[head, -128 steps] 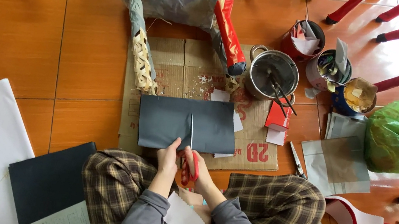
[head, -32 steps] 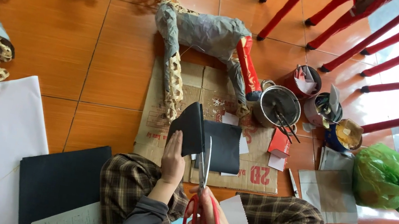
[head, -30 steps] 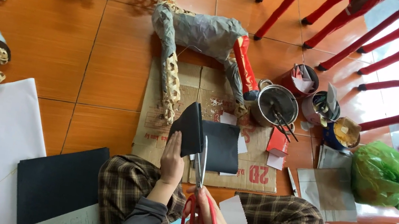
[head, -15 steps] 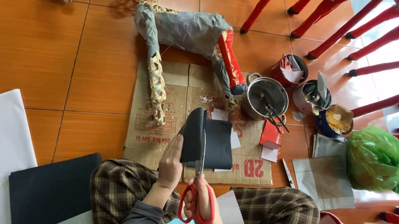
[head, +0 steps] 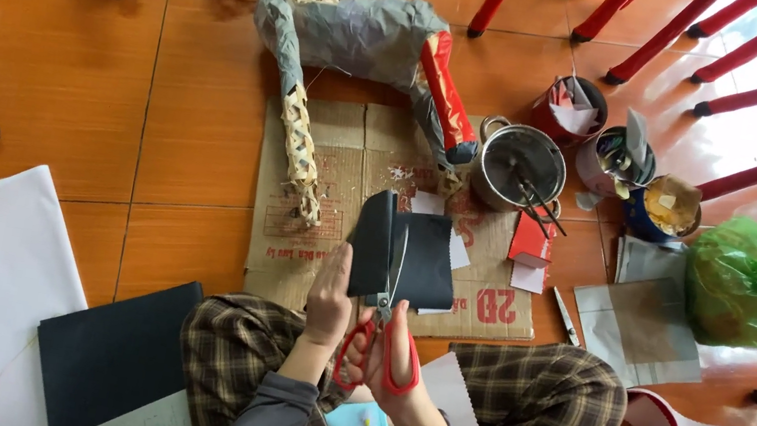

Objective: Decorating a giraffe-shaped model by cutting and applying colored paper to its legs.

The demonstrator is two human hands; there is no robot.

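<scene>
At the lower centre of the frame, the left hand [head: 329, 299] pinches a folded sheet of black paper [head: 404, 256] upright above the cardboard mat [head: 322, 184]. The right hand [head: 377, 350] is closed through the red-handled scissors [head: 379, 340], their blades running up the sheet's middle.

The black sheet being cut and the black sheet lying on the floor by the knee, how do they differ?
The black sheet being cut is held up by the left hand, folded or curling at its left edge, with the red-handled scissors in the right hand slicing into it. The black sheet on the floor lies flat, untouched, and looks larger. Both are plain, dark and matte.
</scene>
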